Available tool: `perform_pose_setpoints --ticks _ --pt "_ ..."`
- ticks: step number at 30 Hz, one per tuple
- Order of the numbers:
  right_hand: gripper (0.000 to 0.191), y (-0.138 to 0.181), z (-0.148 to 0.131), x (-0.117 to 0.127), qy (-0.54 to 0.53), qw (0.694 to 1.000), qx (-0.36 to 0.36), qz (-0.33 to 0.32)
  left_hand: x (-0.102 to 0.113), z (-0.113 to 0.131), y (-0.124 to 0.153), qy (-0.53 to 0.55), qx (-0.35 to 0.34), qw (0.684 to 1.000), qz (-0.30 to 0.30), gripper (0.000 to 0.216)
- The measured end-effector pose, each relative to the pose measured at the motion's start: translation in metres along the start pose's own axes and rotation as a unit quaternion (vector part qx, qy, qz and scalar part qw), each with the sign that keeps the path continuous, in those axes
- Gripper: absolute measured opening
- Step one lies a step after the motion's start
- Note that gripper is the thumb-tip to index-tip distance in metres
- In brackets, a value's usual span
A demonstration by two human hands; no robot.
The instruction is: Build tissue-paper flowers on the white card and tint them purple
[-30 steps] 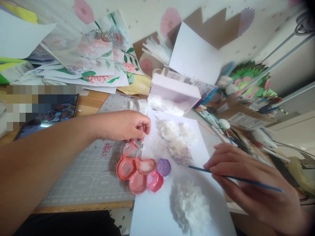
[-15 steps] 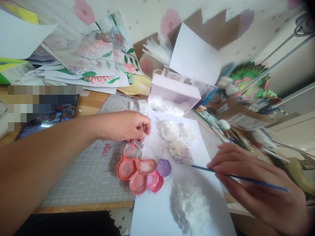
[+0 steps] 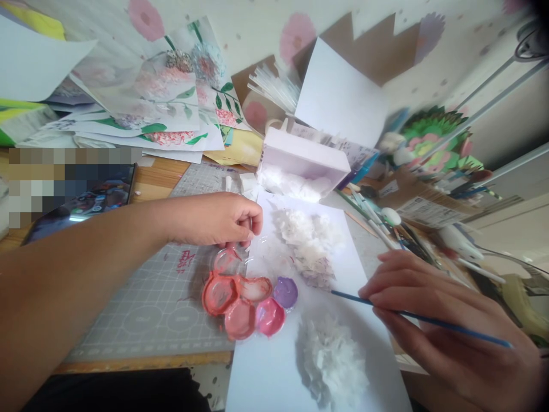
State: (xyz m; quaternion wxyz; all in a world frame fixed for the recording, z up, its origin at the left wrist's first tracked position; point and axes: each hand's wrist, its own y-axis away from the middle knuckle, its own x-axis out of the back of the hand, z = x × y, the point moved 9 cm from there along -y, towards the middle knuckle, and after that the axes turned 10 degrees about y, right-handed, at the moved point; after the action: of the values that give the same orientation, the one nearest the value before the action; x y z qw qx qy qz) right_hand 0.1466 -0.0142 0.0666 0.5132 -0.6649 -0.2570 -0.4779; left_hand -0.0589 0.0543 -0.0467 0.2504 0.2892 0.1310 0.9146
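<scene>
My right hand [image 3: 446, 315] pinches a slim blue paintbrush [image 3: 454, 327]. The brush's tip end points left, by the lower edge of a cluster of crumpled white tissue flowers [image 3: 306, 240], where faint purple shows on the petals. Nearer me, a second white tissue flower [image 3: 337, 360] sits on the same white paper [image 3: 266, 377]. My left hand [image 3: 231, 220] is closed, fingers curled down at the far rim of a clear paint palette [image 3: 240, 297]; what lies between the fingertips is hidden. Coral, pink and purple paint fills several of the palette's round wells.
A grey cutting mat [image 3: 141, 309] lies under the paper. Behind stands an open white box [image 3: 304, 157] of white tissue. A phone [image 3: 86, 200] lies at left, beyond my forearm. Flower pictures [image 3: 171, 109] are stacked behind; brushes and a cardboard box [image 3: 420, 197] crowd the right.
My right hand and the brush have shifted very slightly left and down, the brush tilting a little more. My left hand and the palette stay practically where they were.
</scene>
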Motion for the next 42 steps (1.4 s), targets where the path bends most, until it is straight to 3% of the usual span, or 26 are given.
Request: perform_pose_setpoints --ticks 16,24,42 --pt "0.021 -0.0047 -0.0024 -0.0008 -0.025 1.0 -0.007 0.018 -0.0005 0.0023 0.0009 -0.005 -0.002 1.0 -0.002 0.011" --pt "0.013 -0.0025 -0.0016 0.0043 0.017 1.0 0.006 0.021 0.0003 0.005 0.0033 -0.012 -0.003 1.0 0.001 0.01" --pt "0.019 -0.0037 -0.0023 0.0046 0.025 0.999 -0.006 0.034 0.0003 0.0016 0.0019 0.003 0.011 1.0 0.0 0.014"
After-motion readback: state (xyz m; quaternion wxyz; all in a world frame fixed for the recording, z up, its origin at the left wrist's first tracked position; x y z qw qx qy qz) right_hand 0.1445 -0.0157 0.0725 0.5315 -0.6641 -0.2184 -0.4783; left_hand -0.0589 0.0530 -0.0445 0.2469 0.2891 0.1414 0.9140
